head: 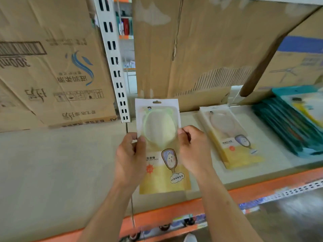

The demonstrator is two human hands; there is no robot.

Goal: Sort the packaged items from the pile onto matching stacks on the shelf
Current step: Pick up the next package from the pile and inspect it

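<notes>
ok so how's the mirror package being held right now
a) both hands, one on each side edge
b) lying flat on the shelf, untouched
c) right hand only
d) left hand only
A: the left hand and the right hand each pinch a side edge of the mirror package, holding it up in front of the shelf.
</notes>
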